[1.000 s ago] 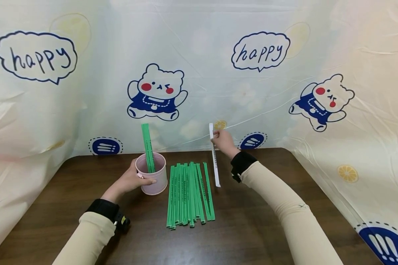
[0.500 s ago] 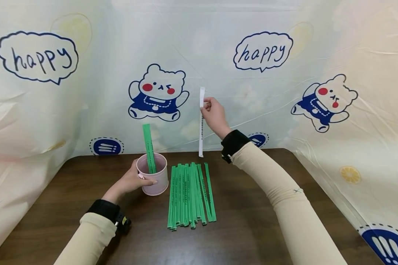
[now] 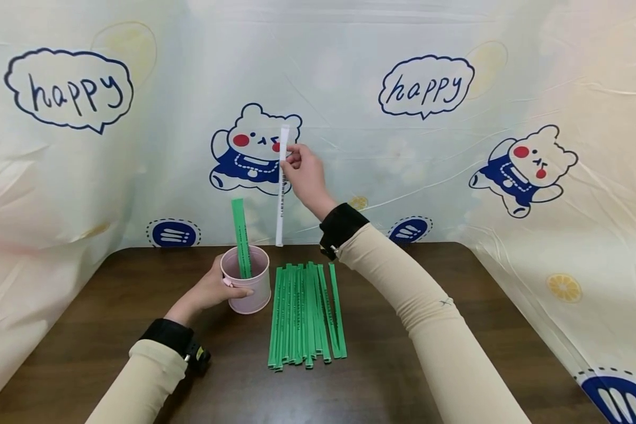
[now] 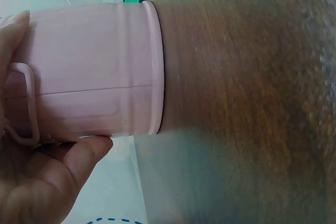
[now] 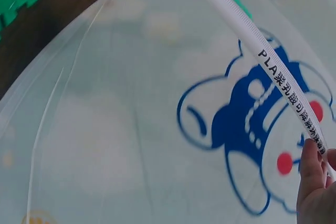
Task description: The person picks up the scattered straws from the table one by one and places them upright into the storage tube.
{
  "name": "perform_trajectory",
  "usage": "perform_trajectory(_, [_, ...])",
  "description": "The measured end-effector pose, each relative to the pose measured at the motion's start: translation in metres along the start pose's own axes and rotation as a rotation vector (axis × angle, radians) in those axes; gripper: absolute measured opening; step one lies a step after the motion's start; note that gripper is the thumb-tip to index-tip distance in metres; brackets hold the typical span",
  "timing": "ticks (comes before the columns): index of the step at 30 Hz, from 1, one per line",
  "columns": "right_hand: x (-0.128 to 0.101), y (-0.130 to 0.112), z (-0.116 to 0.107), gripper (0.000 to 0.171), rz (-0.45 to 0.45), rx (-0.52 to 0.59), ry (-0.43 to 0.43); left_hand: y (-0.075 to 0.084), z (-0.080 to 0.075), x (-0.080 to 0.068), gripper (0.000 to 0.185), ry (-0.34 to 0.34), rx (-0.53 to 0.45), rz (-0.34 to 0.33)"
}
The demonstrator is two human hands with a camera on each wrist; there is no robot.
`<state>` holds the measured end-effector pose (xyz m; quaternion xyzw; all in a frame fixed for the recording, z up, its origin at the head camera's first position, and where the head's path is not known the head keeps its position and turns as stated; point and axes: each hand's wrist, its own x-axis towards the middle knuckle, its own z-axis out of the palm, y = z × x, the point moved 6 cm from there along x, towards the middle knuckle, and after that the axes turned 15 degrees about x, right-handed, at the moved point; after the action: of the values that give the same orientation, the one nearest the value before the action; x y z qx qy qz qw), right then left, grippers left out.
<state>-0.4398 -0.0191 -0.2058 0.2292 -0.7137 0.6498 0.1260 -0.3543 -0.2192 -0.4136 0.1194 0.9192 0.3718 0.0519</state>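
Observation:
My left hand (image 3: 204,290) grips a small pink metal bucket (image 3: 253,299) that stands on the table, thumb across its front. In the left wrist view, fingers and thumb lie on both sides of the bucket (image 4: 84,66), around its wire handle (image 4: 32,103). Green wrapped straws (image 3: 240,232) stand upright in the bucket, leaning on its back rim. My right hand (image 3: 308,179) pinches a white wrapped straw (image 3: 280,212) near its upper end and holds it nearly upright in the air, right of the bucket. Black printing runs along this straw (image 5: 273,66) in the right wrist view.
Right of the bucket, several green wrapped straws (image 3: 299,312) lie side by side on the dark wooden table (image 3: 403,353). A pale printed cloth (image 3: 339,88) hangs behind the table and along its sides.
My right hand has lifted the white straw off the table and carried it left, closer to the bucket. My left hand and the bucket have stayed in place.

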Motion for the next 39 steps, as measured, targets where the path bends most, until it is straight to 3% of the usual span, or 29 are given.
perform_trajectory(7, [-0.011, 0.01, 0.028, 0.037, 0.017, 0.013, -0.051, 0.0, 0.002, 0.002, 0.111, 0.011, -0.019, 0.051])
perform_trajectory(13, [-0.02, 0.025, 0.042, 0.034, 0.03, 0.0, -0.067, -0.001, 0.003, 0.005, 0.113, 0.011, -0.01, 0.033])
perform_trajectory(19, [-0.031, 0.043, 0.054, 0.032, 0.058, -0.038, -0.095, 0.002, 0.003, 0.004, 0.112, 0.03, -0.018, 0.083])
perform_trajectory(25, [-0.043, 0.062, 0.061, 0.031, 0.079, -0.032, -0.11, 0.0, 0.002, 0.003, 0.114, 0.034, 0.0, 0.033])
perform_trajectory(37, [-0.059, 0.087, 0.074, 0.029, 0.083, -0.034, -0.141, -0.001, 0.001, 0.002, 0.112, 0.044, -0.01, 0.048])
perform_trajectory(39, [-0.062, 0.088, 0.076, 0.031, 0.116, -0.033, -0.149, 0.0, 0.001, 0.001, 0.112, 0.039, -0.014, 0.054])
